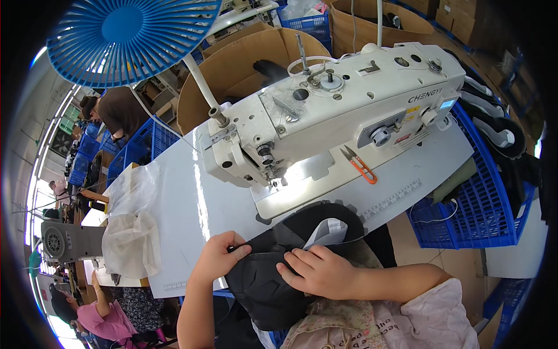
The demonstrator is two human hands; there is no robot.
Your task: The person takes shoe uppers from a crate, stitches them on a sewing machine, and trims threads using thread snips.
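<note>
In front of me, over the near edge of the white sewing table (180, 232), lies a black sewn fabric piece (261, 291) with a curved black panel and a pale grey lining part. Its exact kind is not clear. My left hand (221, 254) pinches its upper left edge between thumb and fingers. On the right of that, my right hand (319, 270) is closed on the same piece, fingers bent over the fabric beside the grey part. A white sewing machine (343, 99) stands beyond both hands; its lit needle area is apart from the fabric.
Orange-handled thread snips (361, 166) lie by the machine bed. A blue crate (465, 215) with black and grey pieces stands at right. Cardboard boxes (197, 93) are behind, a blue fan guard (139, 35) overhead. Translucent plastic (131, 244) covers the table's left end; co-workers sit further left.
</note>
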